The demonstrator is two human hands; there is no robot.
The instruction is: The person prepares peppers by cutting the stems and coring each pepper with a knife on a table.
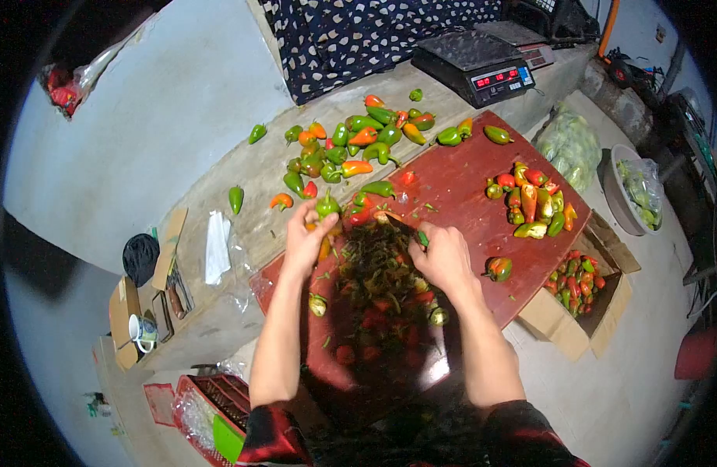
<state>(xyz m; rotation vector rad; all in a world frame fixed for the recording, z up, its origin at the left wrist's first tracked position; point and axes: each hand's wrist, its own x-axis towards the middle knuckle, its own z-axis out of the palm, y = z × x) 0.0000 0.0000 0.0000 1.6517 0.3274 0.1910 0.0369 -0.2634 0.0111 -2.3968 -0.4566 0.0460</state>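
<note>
My left hand [304,241] is closed around a green pepper [326,205], held upright between thumb and fingers over the red board's far edge. In my right hand [442,261] is a knife [402,226]; a bit of its green handle shows, and its dark blade points toward the pepper without visibly touching it. Between my forearms lies a dark heap of pepper trimmings [378,261] with red and green pieces, partly in shadow. Two red peppers [360,215] and a long green pepper [378,189] lie just beyond the heap.
Many green, orange and red peppers [351,144] spread over the concrete ledge. A pile of peppers [534,201] sits on the red board [452,183] at right. Below its edge stands a cardboard box [557,319] of peppers. A digital scale [475,70] is at the back.
</note>
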